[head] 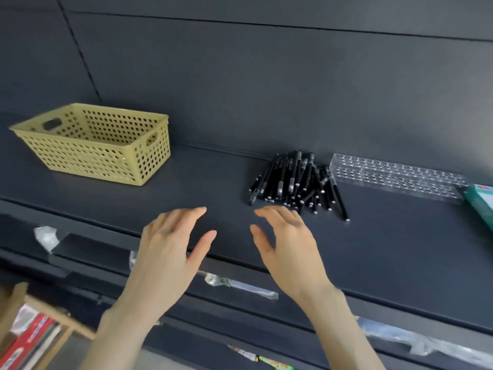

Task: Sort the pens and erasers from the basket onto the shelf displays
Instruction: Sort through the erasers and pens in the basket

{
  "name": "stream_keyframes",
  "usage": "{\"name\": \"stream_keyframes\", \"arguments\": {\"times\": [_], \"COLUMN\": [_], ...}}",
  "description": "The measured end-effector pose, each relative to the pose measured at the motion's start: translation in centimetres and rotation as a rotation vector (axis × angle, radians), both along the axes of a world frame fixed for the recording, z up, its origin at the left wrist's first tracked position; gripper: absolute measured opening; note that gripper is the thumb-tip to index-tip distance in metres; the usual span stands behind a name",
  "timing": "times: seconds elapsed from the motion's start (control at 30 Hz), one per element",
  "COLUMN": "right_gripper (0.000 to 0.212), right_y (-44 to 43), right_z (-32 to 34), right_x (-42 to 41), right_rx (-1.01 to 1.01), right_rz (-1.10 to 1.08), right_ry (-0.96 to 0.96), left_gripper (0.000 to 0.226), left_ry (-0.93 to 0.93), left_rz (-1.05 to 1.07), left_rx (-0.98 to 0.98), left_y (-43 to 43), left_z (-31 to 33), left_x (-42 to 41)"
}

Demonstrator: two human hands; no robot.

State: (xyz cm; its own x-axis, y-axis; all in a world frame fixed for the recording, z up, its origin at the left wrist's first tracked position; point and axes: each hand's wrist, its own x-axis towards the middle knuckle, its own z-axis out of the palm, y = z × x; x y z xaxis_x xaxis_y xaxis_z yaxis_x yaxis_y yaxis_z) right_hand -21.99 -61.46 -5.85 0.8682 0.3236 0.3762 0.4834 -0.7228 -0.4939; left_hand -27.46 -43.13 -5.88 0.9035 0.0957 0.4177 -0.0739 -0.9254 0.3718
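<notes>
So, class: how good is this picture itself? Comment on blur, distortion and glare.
Head view: wide-angle lens bows the shelf edge; the left hand and right hand are softly motion-blurred; the clear pen holder glints, hiding detail; the pen pile stays fairly sharp; lighting even, shadows faint.

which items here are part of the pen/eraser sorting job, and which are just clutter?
Job:
yellow basket
pile of black pens
clear holed pen display
left hand and right hand, both empty

Clutter:
teal box at right edge
plastic wrap scraps on shelf front
books lower left
</notes>
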Motion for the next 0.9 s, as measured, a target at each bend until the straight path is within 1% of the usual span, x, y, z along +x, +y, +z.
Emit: {"name": "stream_keyframes", "arguments": {"times": [0.1,0.23,0.5,0.6,0.67,0.77,0.83,0.9], "right_gripper": [0.033,0.030,0.028,0.027,0.024,0.023,0.025,0.026], "right_y": [3.5,8.2,18.3,22.5,25.5,29.3,31.5,33.5], "right_z": [0.6,1.1,3.8,4.9,5.2,5.2,5.1,5.1], "right_x": [2.4,6.1,13.2,15.0,16.1,17.5,18.1,18.5], "right_rx": [0.014,0.076,0.095,0.117,0.103,0.090,0.065,0.023], "right_rz": [0.008,0.007,0.065,0.105,0.114,0.089,0.058,0.018], "right_ry": [-0.026,-0.035,-0.088,-0.090,-0.104,-0.104,-0.082,-0.053], "left_gripper": [0.047,0.044,0.044,0.046,0.047,0.049,0.053,0.057], "left_ry": [-0.049,-0.062,-0.133,-0.125,-0.082,0.041,0.165,0.326], "left_rz": [-0.009,-0.022,-0.027,-0.018,-0.015,-0.056,-0.100,-0.174], "left_rx": [0.010,0.021,-0.044,-0.064,-0.070,-0.053,0.046,0.129], "left_y": [3.5,7.9,17.9,22.3,25.4,29.6,32.3,34.8], "left_z": [0.9,1.3,4.6,5.4,5.8,6.2,6.3,6.4], "left_x": [2.7,6.0,11.9,13.6,15.0,17.0,18.3,19.6]}}
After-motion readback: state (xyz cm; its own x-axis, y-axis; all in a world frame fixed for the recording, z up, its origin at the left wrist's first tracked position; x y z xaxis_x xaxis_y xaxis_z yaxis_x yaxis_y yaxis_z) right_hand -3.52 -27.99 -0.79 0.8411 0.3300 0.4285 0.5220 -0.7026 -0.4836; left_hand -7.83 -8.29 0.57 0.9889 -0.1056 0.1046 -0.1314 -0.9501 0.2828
